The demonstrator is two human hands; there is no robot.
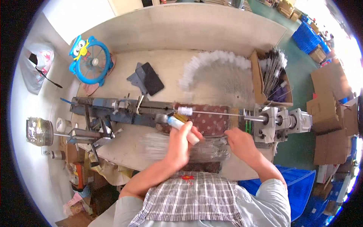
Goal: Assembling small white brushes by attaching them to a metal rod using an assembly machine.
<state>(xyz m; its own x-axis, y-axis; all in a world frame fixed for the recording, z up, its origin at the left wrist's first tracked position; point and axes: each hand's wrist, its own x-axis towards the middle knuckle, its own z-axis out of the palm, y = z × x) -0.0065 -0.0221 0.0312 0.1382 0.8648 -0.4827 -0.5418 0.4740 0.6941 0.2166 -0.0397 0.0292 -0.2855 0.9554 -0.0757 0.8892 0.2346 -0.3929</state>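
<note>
My left hand [180, 140] is closed around the blue-and-white handle of a hammer [175, 122], whose dark rounded head lies over the metal bench rail [141, 118]. Just beyond the head, a small white bristle brush [185, 111] sits on a thin metal rod [215, 112] that runs right to a spindle [257, 118]. At the front edge of a red dotted cloth [211, 124], my right hand [241, 143] has its fingers pinched together; what is between them is hidden. Bundled thin wires [208, 149] lie between and below both hands, partly blurred.
A motor unit [300, 121] stands at the bench's right end, a clamp frame [89, 132] at the left. Farther back are a blue cartoon fan [105, 77], a dark phone [151, 79], a row of white brushes [211, 60] and a cardboard box [258, 77] of wire brushes. A blue crate [302, 185] is front right.
</note>
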